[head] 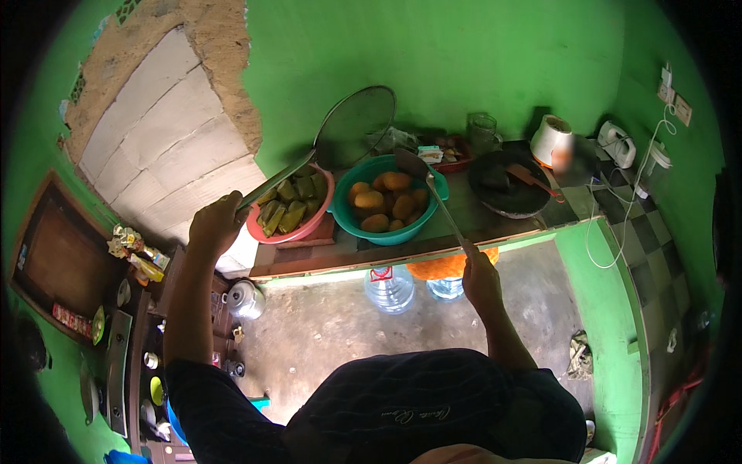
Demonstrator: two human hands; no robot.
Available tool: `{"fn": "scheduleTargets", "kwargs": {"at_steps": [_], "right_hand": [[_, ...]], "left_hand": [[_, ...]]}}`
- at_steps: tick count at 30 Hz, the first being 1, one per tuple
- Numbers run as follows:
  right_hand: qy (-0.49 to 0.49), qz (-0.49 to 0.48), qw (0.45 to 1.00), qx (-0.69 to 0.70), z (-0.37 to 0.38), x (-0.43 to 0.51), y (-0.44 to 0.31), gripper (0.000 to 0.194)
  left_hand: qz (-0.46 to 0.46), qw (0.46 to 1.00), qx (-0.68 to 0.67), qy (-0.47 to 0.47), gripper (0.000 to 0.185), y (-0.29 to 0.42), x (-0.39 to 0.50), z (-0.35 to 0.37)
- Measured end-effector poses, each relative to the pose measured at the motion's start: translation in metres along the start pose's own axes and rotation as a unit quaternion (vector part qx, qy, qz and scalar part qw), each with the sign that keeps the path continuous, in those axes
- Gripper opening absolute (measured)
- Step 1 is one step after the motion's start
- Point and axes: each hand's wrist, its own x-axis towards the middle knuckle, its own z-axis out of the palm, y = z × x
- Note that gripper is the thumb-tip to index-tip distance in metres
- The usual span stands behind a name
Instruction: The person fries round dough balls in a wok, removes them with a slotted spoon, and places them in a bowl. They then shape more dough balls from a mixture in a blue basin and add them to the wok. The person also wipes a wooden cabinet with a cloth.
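Note:
My left hand [217, 226] grips the long handle of a round wire-mesh strainer [359, 124], raised tilted above the counter near the green wall. A long-handled metal spatula [443, 203] is in my right hand [481, 278]; its dark blade is at the back right rim of a teal plastic basin [377, 238]. Several round orange-brown food pieces [371, 200] fill that basin. To its left, a pink basin [301, 233] holds several folded leaf-wrapped parcels [293, 217], partly hidden below the strainer handle. Whether the spatula touches the basin, I cannot tell.
Right of the basins sits a black pan [507, 203] with a brown plastic turner [533, 181]. Behind are a glass mug [484, 133], a red tray [458, 163], a white appliance [550, 139] and a hand mixer [616, 144]. A white cable [629, 226] hangs over the counter edge.

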Motion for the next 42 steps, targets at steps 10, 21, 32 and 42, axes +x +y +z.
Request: {"fn": "scheduleTargets", "kwargs": {"at_steps": [10,21,32,42], "right_hand": [[-0.031,0.027,0.985,0.165,-0.034,0.008,0.039,0.036],[-0.13,0.128,0.853,0.49,-0.015,0.012,-0.037,0.034],[-0.569,0.088,0.688,0.441,0.168,-0.105,-0.276,0.027],[-0.532,0.071,0.722,0.436,0.328,-0.128,-0.422,0.038]], "left_hand": [[-0.165,0.959,-0.229,-0.029,0.027,0.029,-0.086,-0.006],[-0.51,0.558,-0.651,0.068,0.032,0.015,-0.29,0.081],[-0.684,0.543,-0.465,0.145,0.024,-0.061,-0.491,0.142],[-0.685,0.62,-0.38,0.047,0.031,-0.187,-0.532,0.168]]}}
